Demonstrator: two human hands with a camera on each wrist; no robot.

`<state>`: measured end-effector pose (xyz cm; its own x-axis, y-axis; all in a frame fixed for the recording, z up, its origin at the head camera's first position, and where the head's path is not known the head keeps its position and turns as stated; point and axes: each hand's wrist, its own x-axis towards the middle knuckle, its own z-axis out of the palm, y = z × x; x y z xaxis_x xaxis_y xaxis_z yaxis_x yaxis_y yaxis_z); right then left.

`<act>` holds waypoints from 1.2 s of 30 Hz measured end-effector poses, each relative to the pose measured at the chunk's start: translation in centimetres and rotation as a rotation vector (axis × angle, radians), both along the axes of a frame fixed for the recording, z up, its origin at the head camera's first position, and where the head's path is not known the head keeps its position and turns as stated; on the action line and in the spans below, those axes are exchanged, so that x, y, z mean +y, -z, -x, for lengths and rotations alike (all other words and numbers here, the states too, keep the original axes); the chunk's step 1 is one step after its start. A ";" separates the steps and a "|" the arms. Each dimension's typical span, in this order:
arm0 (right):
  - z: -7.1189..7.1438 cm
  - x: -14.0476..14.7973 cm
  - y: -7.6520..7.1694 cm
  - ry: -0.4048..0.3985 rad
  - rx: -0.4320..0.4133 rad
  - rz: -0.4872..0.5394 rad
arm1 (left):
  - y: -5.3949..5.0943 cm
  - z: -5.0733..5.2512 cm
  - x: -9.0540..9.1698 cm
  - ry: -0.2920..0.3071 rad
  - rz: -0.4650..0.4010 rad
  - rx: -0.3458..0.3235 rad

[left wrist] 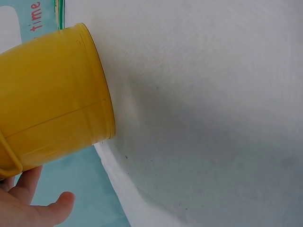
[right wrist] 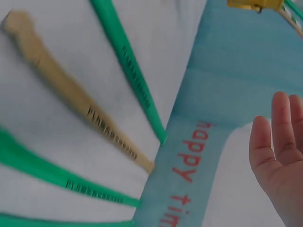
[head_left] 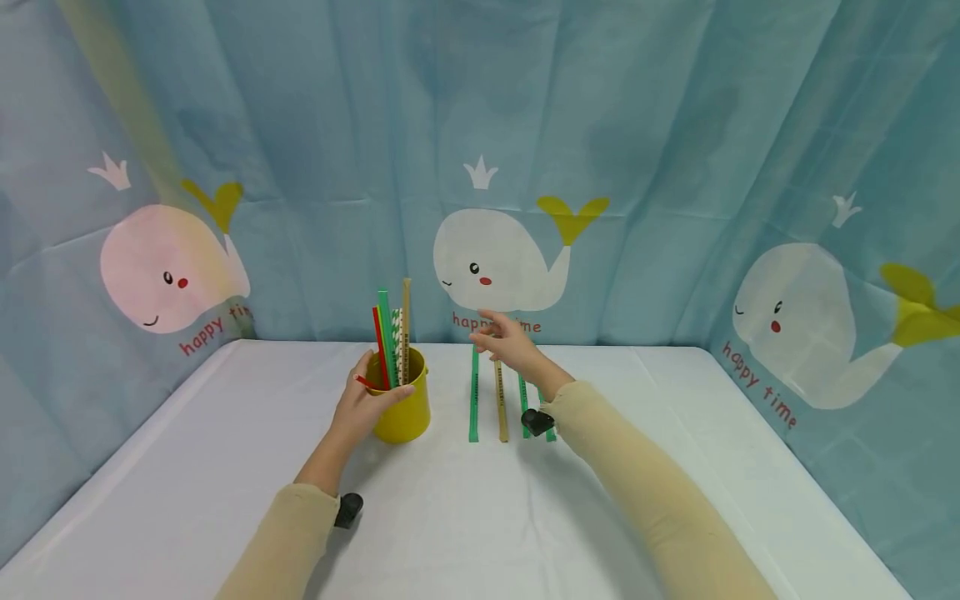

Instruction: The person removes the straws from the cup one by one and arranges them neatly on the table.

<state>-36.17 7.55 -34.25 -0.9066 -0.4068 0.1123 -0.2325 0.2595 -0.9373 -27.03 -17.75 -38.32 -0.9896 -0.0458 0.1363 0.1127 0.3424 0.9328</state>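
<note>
A yellow bucket (head_left: 405, 417) stands upright on the table, with several straws (head_left: 389, 342) in red, green, striped and brown rising from it. My left hand (head_left: 363, 404) holds the bucket, thumb across the near side below the rim and fingers round the left. In the left wrist view the bucket (left wrist: 52, 90) fills the upper left, by the left fingers (left wrist: 28, 184). My right hand (head_left: 510, 342) is raised with nothing in it, above the far ends of several wrapped straws. Those lie side by side: a green straw (head_left: 474, 400), a brown straw (head_left: 502, 408) and further green straws (right wrist: 94, 189).
White cloth covers the table (head_left: 450, 517). A blue curtain (head_left: 660, 167) with whale prints hangs along the back and both sides, close behind the straws. A black wrist camera (head_left: 537, 422) on the right arm partly hides the rightmost straws.
</note>
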 end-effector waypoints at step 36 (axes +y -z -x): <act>-0.7 -11.2 1.4 0.092 -0.115 0.128 | -0.1 -0.1 0.1 0.021 -0.008 0.067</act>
